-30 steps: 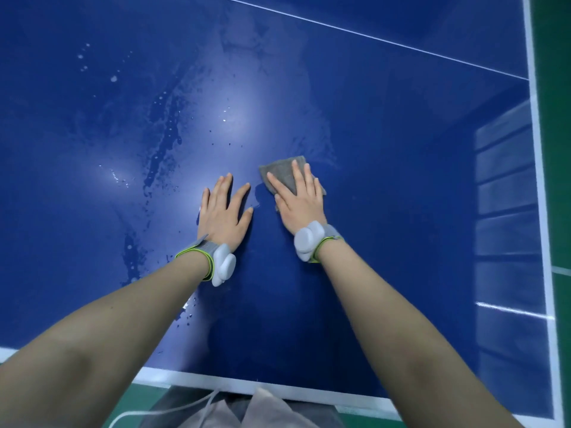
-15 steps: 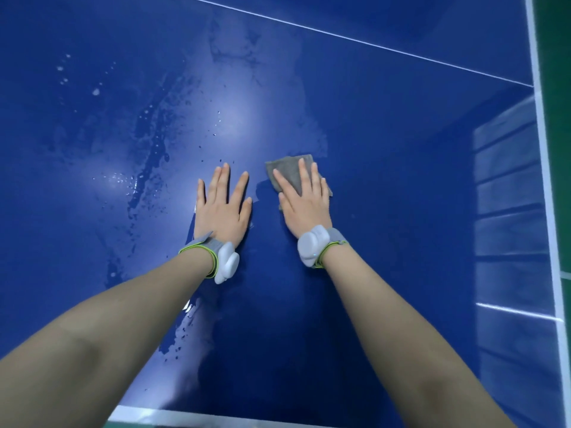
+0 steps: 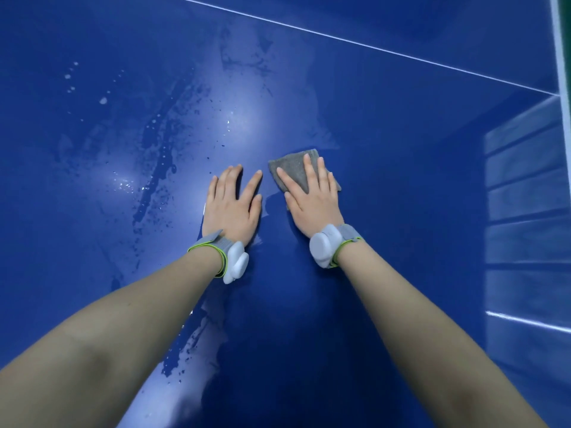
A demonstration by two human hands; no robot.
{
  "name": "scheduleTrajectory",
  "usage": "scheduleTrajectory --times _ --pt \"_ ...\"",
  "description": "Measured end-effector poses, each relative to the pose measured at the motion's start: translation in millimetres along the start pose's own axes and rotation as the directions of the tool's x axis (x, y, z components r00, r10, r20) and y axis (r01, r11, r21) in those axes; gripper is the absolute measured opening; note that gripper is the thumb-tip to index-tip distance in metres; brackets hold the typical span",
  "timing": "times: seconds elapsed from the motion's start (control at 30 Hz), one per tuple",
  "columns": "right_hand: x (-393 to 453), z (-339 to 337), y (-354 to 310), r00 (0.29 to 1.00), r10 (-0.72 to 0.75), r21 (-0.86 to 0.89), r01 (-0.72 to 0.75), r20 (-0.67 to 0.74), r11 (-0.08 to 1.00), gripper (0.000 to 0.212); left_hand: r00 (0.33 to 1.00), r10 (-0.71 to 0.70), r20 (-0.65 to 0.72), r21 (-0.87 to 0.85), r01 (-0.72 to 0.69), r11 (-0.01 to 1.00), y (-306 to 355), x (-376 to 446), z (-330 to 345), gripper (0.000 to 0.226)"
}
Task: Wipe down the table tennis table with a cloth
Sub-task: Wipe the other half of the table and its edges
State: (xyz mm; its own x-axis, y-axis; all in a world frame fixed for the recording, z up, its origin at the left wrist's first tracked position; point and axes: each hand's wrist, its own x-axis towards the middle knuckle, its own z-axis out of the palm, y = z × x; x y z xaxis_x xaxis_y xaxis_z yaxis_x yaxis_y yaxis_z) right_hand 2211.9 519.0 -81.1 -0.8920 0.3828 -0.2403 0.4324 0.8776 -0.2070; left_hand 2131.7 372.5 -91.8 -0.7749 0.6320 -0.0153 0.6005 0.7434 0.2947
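Lower frame: 2 bare forearms extend up from the bottom edge toward the middle of the frame. Each wrist carries a grey band with a white module, the left wristband (image 3: pixel 230 257) and the right wristband (image 3: pixel 332 245).

Centre frame: the left hand (image 3: pixel 231 205) lies flat on the table (image 3: pixel 417 211), fingers straight and spread, holding nothing; it serves as a brace. The right hand (image 3: pixel 312 202) lies just beside it, fingers straight and together, pressing the cloth (image 3: pixel 292 165) flat against the blue surface. The grey cloth sits under the right fingers, slightly right of centre, with its far corner showing beyond the fingertips.

Change: compared with 1 second ago, both hands sit further out across the table and the near white edge has left the frame. The cloth has travelled with the right hand, so a forward wiping stroke is in progress.

Upper left of the frame: water streaks and droplets (image 3: pixel 160 156) cover the surface, well apart from the cloth. Judgement: this wet zone remains unwiped, and the task is only partly complete.

Upper right: a white line (image 3: pixel 370 46) crosses the table beyond the hands.
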Motion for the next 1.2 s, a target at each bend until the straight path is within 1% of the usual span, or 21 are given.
scheduleTrajectory --times 0.07,0.1,0.13,0.2,0.27,0.3,0.33,0.4,0.47,0.53,0.6,0.63,0.67,0.73,0.8,0.87,0.97,1.03,1.13,1.2 --pt "2.9 -1.6 8.7 0.995 -0.102 -0.026 0.102 -0.005 0.994 0.046 1.0 0.001 -0.027 0.018 0.0 1.0 -1.7 3.3 1.9 0.05" --pt "6.7 -2.7 13.6 0.992 -0.122 -0.033 0.121 -0.029 0.992 0.048 0.999 -0.003 -0.034 0.028 0.003 1.0 -2.7 5.3 2.7 0.049" --pt "11.8 -4.0 17.7 0.992 -0.11 -0.036 0.108 -0.057 0.994 0.051 0.999 -0.008 -0.034 0.037 0.009 0.999 -3.2 7.0 3.4 0.048" --pt "26.0 -6.3 22.0 0.997 0.025 -0.017 -0.026 -0.08 1.0 0.047 0.999 -0.032 -0.034 0.039 0.033 0.999 -1.1 12.0 3.7 0.049" --pt "38.2 -4.9 15.5 0.978 0.189 0.028 -0.187 -0.091 0.982 0.047 0.998 -0.057 -0.039 0.026 0.058 0.998 0.4 15.8 3.1 0.053" --pt "42.1 -3.7 10.4 0.965 0.241 0.031 -0.239 -0.101 0.97 0.048 0.997 -0.067 -0.037 0.024 0.068 0.997 0.6 16.2 2.8 0.055" --pt "44.2 -3.5 5.6 0.96 0.262 0.025 -0.261 -0.101 0.965 0.048 0.997 -0.075 -0.035 0.023 0.076 0.997 0.5 16.0 2.9 0.057" --pt "43.6 -3.7 2.0 0.973 0.217 0.017 -0.216 -0.083 0.976 0.049 0.996 -0.082 -0.038 0.021 0.083 0.996 0.9 17.1 2.5 0.058" --pt "37.9 -3.2 5.6 0.994 0.092 -0.002 -0.092 -0.051 0.996 0.048 0.994 -0.105 -0.028 0.05 0.106 0.993 1.1 17.4 1.8 0.057" --pt "33.8 -5.1 12.6 0.999 -0.027 -0.028 0.026 -0.022 0.999 0.049 0.991 -0.136 -0.004 0.071 0.136 0.988 2.0 19.5 3.9 0.058" --pt "35.5 -6.0 19.4 0.993 -0.112 -0.032 0.111 -0.036 0.993 0.059 0.988 -0.153 -0.012 0.068 0.153 0.986 2.3 22.8 5.4 0.06" --pt "36.9 -7.2 21.9 0.99 -0.132 -0.031 0.13 -0.056 0.991 0.061 0.987 -0.157 -0.022 0.065 0.158 0.985 2.2 23.5 5.6 0.063" --pt "41.0 -9.4 24.6 0.989 -0.131 -0.034 0.129 -0.073 0.991 0.057 0.986 -0.162 -0.033 0.062 0.164 0.985 1.8 25.1 6.4 0.065" --pt "50.9 -14.2 28.9 0.997 -0.058 -0.041 0.056 -0.056 0.998 0.047 0.984 -0.171 -0.052 0.058 0.174 0.983 1.2 26.3 7.5 0.065" --pt "65.7 -18.0 28.5 0.998 0.049 0.0 -0.049 -0.039 0.999 0.047 0.981 -0.181 -0.066 0.052 0.184 0.981 1.1 28.6 8.4 0.062" --pt "80.0 -20.5 23.1 0.991 0.122 0.022 -0.121 -0.052 0.992 0.048 0.979 -0.188 -0.08 0.046 0.192 0.98 1.2 31.5 9.1 0.058" --pt "92.7 -20.6 15.6 0.987 0.15 0.01 -0.15 -0.05 0.989 0.048 0.974 -0.204 -0.098 0.045 0.209 0.977 1.1 35.4 9.3 0.055" --pt "89.9 -19.1 7.6 0.996 0.085 0.0 -0.086 -0.039 0.996 0.049 0.974 -0.204 -0.1 0.051 0.21 0.976 1.3 37.8 8.5 0.058" --pt "73.2 -12.9 -0.2 0.992 -0.128 -0.041 0.127 -0.022 0.991 0.049 0.976 -0.202 -0.086 0.044 0.206 0.978 2.8 39.5 8.7 0.065" --pt "68.3 -14.5 5.0 0.978 -0.209 -0.036 0.209 0.002 0.977 0.05 0.977 -0.196 -0.081 0.046 0.201 0.979 4.3 39.2 8.4 0.068"
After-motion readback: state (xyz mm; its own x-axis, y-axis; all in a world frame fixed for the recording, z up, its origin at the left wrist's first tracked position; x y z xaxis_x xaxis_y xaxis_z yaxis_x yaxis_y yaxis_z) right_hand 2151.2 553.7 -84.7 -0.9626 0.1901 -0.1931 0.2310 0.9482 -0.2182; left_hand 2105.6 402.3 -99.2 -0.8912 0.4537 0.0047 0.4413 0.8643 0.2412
